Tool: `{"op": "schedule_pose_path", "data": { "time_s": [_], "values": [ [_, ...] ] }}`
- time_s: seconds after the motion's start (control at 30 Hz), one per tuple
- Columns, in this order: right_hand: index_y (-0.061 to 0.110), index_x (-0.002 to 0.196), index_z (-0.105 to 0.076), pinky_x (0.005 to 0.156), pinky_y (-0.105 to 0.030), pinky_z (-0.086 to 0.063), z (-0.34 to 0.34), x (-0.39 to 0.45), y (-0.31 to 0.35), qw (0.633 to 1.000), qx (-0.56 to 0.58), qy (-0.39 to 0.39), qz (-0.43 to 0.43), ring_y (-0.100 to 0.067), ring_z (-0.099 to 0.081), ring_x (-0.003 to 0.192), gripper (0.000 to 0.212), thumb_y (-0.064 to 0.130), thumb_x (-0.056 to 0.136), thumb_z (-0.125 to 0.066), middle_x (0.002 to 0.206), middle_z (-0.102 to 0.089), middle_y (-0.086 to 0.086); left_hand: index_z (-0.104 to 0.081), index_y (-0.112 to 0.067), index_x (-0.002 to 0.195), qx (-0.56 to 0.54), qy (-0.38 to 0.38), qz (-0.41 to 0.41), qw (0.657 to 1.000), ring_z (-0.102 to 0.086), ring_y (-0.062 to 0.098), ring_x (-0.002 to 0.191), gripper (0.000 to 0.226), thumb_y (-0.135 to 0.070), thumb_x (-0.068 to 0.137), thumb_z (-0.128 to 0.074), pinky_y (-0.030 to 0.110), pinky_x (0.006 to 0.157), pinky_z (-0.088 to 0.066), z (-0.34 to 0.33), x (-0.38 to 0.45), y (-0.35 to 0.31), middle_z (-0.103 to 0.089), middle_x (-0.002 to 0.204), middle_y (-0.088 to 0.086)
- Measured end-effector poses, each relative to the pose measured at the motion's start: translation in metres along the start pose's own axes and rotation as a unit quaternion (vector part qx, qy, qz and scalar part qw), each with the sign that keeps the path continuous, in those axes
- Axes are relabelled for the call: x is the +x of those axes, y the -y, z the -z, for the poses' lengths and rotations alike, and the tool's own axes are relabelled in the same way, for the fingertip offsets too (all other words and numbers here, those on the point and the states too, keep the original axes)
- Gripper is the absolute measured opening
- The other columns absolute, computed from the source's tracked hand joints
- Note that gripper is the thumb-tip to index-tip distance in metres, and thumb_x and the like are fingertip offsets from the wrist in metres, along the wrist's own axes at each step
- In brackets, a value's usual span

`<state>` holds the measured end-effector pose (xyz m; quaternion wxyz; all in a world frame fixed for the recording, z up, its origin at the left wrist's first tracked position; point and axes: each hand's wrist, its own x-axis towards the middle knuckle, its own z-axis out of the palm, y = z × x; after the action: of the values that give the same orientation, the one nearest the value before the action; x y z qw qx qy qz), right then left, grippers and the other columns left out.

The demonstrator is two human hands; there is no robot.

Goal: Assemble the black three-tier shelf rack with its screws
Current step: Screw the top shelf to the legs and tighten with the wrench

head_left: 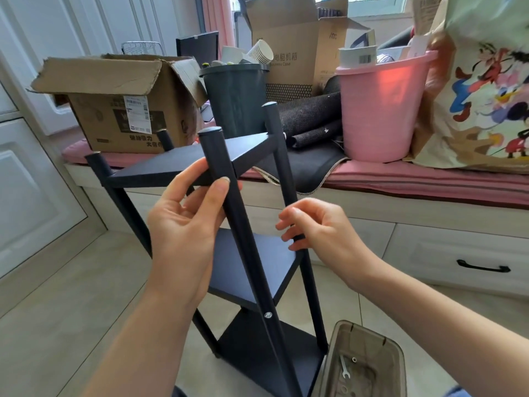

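The black three-tier shelf rack (252,262) stands upright on the tiled floor in front of me, with its top shelf (183,164), a middle shelf and a bottom shelf between round black posts. My left hand (183,222) grips the near front post just under the top shelf, thumb on the post. My right hand (317,227) has its fingers curled on the right post at middle height. A silver screw head (268,314) shows on the near post at the middle shelf. A small wrench (344,367) and a washer lie in a translucent plastic tray (369,336) at the bottom right.
A long bench with a pink cushion (429,179) runs behind the rack. It holds an open cardboard box (120,110), a dark bin (237,101), a pink bucket (380,110) and a cartoon-print bag (483,90). White cabinet doors stand at left.
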<state>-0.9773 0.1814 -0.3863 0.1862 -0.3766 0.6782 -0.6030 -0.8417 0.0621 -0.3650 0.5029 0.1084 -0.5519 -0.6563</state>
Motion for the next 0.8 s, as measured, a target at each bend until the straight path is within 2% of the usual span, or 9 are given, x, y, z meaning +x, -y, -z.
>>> {"op": "schedule_pose_path", "data": {
  "time_s": [0.13, 0.27, 0.33, 0.43, 0.5, 0.57, 0.67, 0.73, 0.8],
  "values": [
    [0.011, 0.091, -0.069, 0.070, -0.031, -0.060, 0.016, 0.002, -0.027, 0.996, -0.080, 0.018, -0.044, -0.020, -0.071, 0.079, 0.018, 0.012, 0.099, -0.053, 0.081, -0.074, -0.004, -0.074, -0.032, 0.112, 0.008, -0.002, 0.001, 1.000, -0.075, 0.025, 0.103, 0.031, -0.027, 0.081, -0.073, 0.032, 0.086, -0.060, -0.008, -0.004, 0.003, -0.078, 0.105, 0.005],
    [0.014, 0.091, -0.069, 0.068, -0.028, -0.059, 0.040, -0.001, -0.072, 0.977, -0.157, 0.046, -0.135, -0.017, -0.071, 0.077, 0.016, 0.015, 0.098, -0.054, 0.077, -0.075, -0.003, -0.071, -0.029, 0.115, 0.000, -0.001, 0.003, 1.000, -0.075, 0.024, 0.102, 0.035, -0.027, 0.080, -0.072, 0.033, 0.088, -0.060, -0.015, -0.007, 0.003, -0.078, 0.105, 0.005],
    [0.015, 0.091, -0.067, 0.068, -0.027, -0.058, 0.051, -0.004, -0.101, 0.944, -0.249, 0.105, -0.192, -0.016, -0.071, 0.078, 0.016, 0.020, 0.099, -0.053, 0.079, -0.075, 0.000, -0.070, -0.028, 0.117, 0.008, -0.006, -0.001, 1.000, -0.075, 0.023, 0.102, 0.037, -0.026, 0.080, -0.071, 0.035, 0.091, -0.060, -0.018, -0.007, 0.003, -0.079, 0.104, 0.003],
    [0.010, 0.100, -0.069, 0.063, -0.020, -0.050, 0.063, -0.004, -0.143, 0.849, -0.395, 0.224, -0.271, -0.011, -0.067, 0.074, 0.023, 0.026, 0.099, -0.052, 0.086, -0.076, 0.001, -0.068, -0.026, 0.119, 0.020, -0.012, -0.010, 1.000, -0.074, 0.023, 0.102, 0.037, -0.026, 0.082, -0.071, 0.039, 0.094, -0.059, -0.019, -0.007, 0.003, -0.079, 0.103, 0.003],
    [0.004, 0.106, -0.069, 0.060, -0.022, -0.050, 0.069, -0.002, -0.172, 0.806, -0.425, 0.255, -0.324, -0.013, -0.065, 0.070, 0.029, 0.027, 0.100, -0.053, 0.089, -0.076, -0.005, -0.067, -0.024, 0.123, 0.026, -0.012, -0.021, 0.999, -0.074, 0.023, 0.103, 0.040, -0.027, 0.083, -0.071, 0.039, 0.093, -0.059, -0.015, -0.007, 0.005, -0.079, 0.104, 0.003],
    [0.003, 0.101, -0.068, 0.059, -0.026, -0.053, 0.071, -0.004, -0.202, 0.789, -0.433, 0.247, -0.360, -0.016, -0.063, 0.067, 0.028, 0.026, 0.100, -0.053, 0.088, -0.074, -0.009, -0.066, -0.022, 0.126, 0.030, -0.008, -0.029, 0.999, -0.074, 0.022, 0.102, 0.040, -0.026, 0.086, -0.071, 0.037, 0.090, -0.060, -0.013, -0.008, 0.006, -0.079, 0.104, 0.002],
    [0.013, 0.079, -0.059, 0.054, -0.022, -0.050, 0.062, -0.019, -0.258, 0.769, -0.445, 0.250, -0.385, -0.010, -0.057, 0.058, 0.019, 0.014, 0.098, -0.057, 0.093, -0.073, -0.005, -0.065, -0.018, 0.127, 0.036, -0.001, -0.036, 0.999, -0.075, 0.023, 0.101, 0.034, -0.016, 0.093, -0.069, 0.034, 0.088, -0.060, -0.013, -0.009, 0.009, -0.079, 0.102, 0.001],
    [0.019, 0.072, -0.046, 0.048, -0.020, -0.042, 0.051, -0.036, -0.294, 0.767, -0.438, 0.242, -0.402, -0.008, -0.050, 0.056, 0.028, 0.015, 0.096, -0.058, 0.081, -0.062, 0.000, -0.065, -0.019, 0.124, 0.044, -0.002, -0.041, 0.998, -0.075, 0.022, 0.100, 0.031, -0.014, 0.093, -0.068, 0.034, 0.087, -0.060, -0.014, -0.010, 0.013, -0.079, 0.101, -0.001],
    [0.019, 0.069, -0.040, 0.050, -0.022, -0.039, 0.041, -0.053, -0.330, 0.773, -0.433, 0.213, -0.413, -0.013, -0.050, 0.059, 0.030, 0.018, 0.097, -0.054, 0.076, -0.053, -0.001, -0.066, -0.021, 0.122, 0.051, -0.006, -0.046, 0.998, -0.075, 0.022, 0.099, 0.029, -0.015, 0.093, -0.069, 0.033, 0.086, -0.061, -0.014, -0.011, 0.014, -0.079, 0.102, -0.002]
  ]
}}
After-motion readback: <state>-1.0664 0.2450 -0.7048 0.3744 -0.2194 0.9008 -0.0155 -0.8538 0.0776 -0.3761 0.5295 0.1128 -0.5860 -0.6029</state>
